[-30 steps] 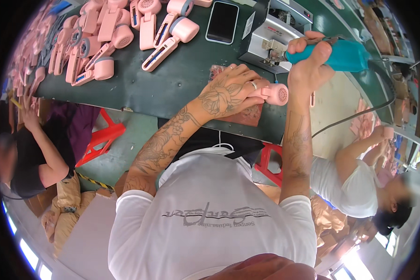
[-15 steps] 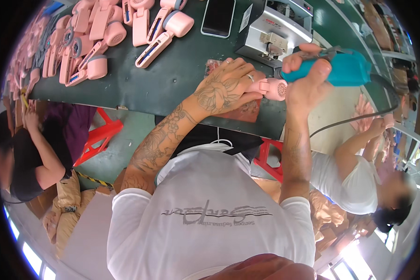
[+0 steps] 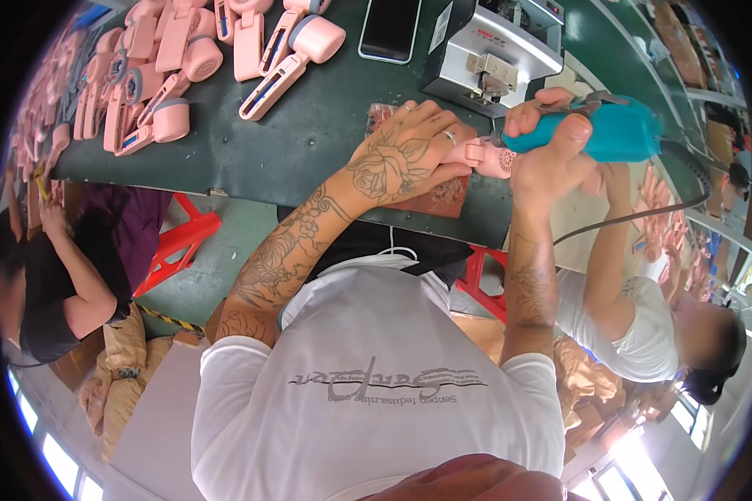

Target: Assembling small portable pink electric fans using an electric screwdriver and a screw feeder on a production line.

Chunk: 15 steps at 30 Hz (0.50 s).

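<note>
My left hand [image 3: 418, 150] is closed over a pink handheld fan [image 3: 496, 160], pressing it down on a reddish mat [image 3: 443, 200]. The fan's round, slotted head pokes out to the right; its handle is mostly under my fingers. In my right hand [image 3: 547, 159] is a teal electric screwdriver [image 3: 618, 129], lying nearly level with its nose toward the fan. Its tip is hidden, so I cannot tell whether it touches the fan. A dark cord [image 3: 635, 217] trails from the tool's back end.
Behind my hands stands a silver machine [image 3: 497, 63], with a phone [image 3: 390, 29] to its left. Several pink fans with exposed handles [image 3: 292, 63] lie at the far left of the green table [image 3: 276, 163]. Co-workers sit on both sides; one's arm [image 3: 610, 259] reaches in at the right.
My hands, the fan and the screwdriver stay almost in place, the tool shifting very slightly. At right, the co-worker's arm has swung inward, closer to my right hand.
</note>
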Motion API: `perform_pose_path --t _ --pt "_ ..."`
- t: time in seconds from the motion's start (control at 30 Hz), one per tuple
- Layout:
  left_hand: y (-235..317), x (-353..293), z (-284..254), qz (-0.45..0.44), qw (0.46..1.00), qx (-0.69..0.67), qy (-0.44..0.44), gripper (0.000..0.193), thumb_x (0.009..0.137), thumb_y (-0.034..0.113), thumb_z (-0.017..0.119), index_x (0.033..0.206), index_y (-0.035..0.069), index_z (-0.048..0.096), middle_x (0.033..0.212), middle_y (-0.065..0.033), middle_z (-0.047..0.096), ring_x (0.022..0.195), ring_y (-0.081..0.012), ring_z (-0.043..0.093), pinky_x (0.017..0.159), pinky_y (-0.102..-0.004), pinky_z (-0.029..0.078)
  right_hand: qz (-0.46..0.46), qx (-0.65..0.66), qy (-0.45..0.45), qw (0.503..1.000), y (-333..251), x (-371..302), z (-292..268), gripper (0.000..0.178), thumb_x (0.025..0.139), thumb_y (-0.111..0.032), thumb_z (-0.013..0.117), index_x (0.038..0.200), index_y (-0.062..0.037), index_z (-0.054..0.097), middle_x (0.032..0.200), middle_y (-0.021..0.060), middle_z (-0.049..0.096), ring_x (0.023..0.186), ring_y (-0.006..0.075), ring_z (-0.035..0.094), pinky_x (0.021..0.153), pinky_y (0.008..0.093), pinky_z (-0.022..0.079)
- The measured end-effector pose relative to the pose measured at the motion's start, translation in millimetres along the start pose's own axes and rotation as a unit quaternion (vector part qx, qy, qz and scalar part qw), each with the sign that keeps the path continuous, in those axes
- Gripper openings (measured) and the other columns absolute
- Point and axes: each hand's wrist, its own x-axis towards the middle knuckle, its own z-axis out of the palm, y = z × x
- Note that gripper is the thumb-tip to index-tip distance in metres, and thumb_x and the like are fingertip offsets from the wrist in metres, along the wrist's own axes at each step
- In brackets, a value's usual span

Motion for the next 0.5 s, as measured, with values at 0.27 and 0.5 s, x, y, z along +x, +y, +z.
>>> perform_pose_path --t 0.27,0.5 --pt "0 1 -1 0.000 1.000 -0.003 -0.007 0.046 0.094 0.044 0.065 0.117 0.005 0.068 0.125 -0.0103 0.059 0.121 -0.0296 0.051 0.108 -0.0464 0.040 0.014 0.022 -0.003 1.000 1 0 -1 0.061 0.098 -0.054 0.065 0.105 0.0070 0.058 0.072 0.0079 0.057 0.064 0.0202 0.058 0.060 0.0330 0.050" --pt "1 1 2 0.003 1.000 0.016 -0.004 0.043 0.094 0.043 0.065 0.119 0.009 0.067 0.123 -0.0094 0.059 0.120 -0.0286 0.052 0.107 -0.0469 0.041 0.024 0.029 -0.013 0.999 13 -6 -2 0.049 0.101 -0.045 0.063 0.096 0.0032 0.056 0.071 0.0077 0.056 0.063 0.0192 0.057 0.059 0.0321 0.049"
